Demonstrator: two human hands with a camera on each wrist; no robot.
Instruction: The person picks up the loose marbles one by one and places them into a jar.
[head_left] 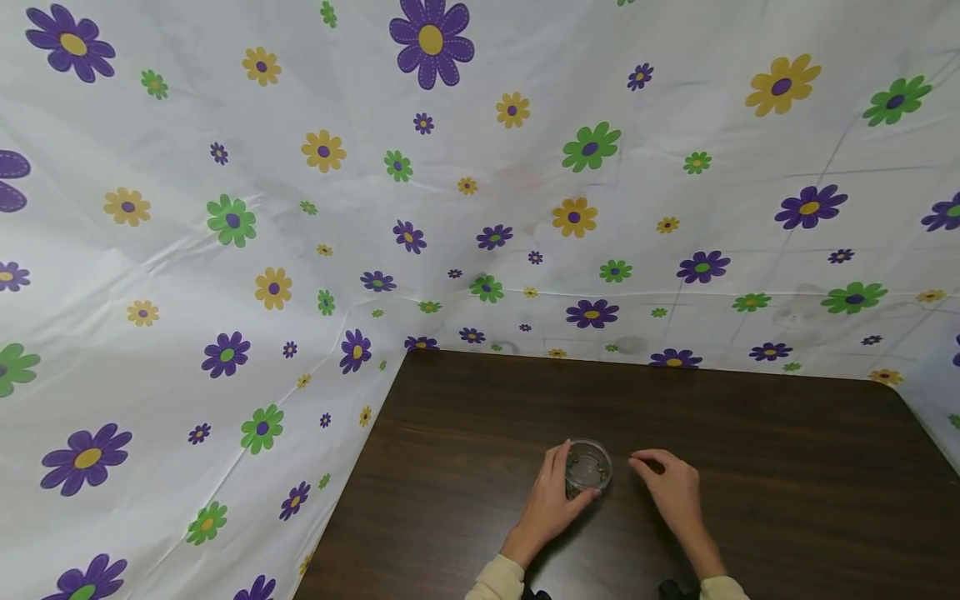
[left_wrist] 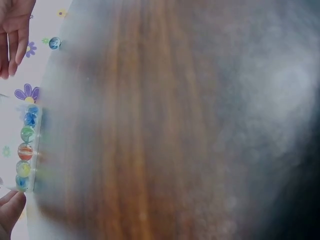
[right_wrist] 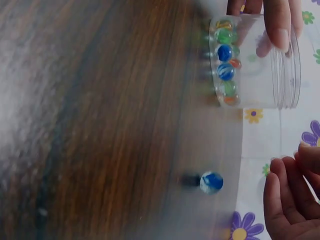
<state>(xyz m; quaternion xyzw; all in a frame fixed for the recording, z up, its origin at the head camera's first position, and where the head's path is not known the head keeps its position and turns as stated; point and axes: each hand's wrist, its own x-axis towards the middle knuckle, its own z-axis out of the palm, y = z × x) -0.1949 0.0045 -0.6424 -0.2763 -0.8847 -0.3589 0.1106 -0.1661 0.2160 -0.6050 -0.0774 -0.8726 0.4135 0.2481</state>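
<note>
My left hand [head_left: 551, 502] grips a clear round plastic jar [head_left: 588, 454], its thumb on the near side and its fingers on the far side. The jar stands upright on the table, with a threaded rim and no lid. Several glass marbles [right_wrist: 226, 71], blue, green and orange, lie along its bottom. A blue and white marble [right_wrist: 211, 182] sits by itself on the table beside the jar; the left wrist view has this loose marble [left_wrist: 55, 43] too. Just right of the jar, my right hand [head_left: 671, 492] is above the table, fingers loosely bent, with nothing visible between them.
The dark wood-grain table [head_left: 810, 475] extends to both sides and behind the jar. A white flower-print sheet [head_left: 480, 183] hangs along its far and left edges. Dark wrist gear [head_left: 672, 590] shows near the right sleeve.
</note>
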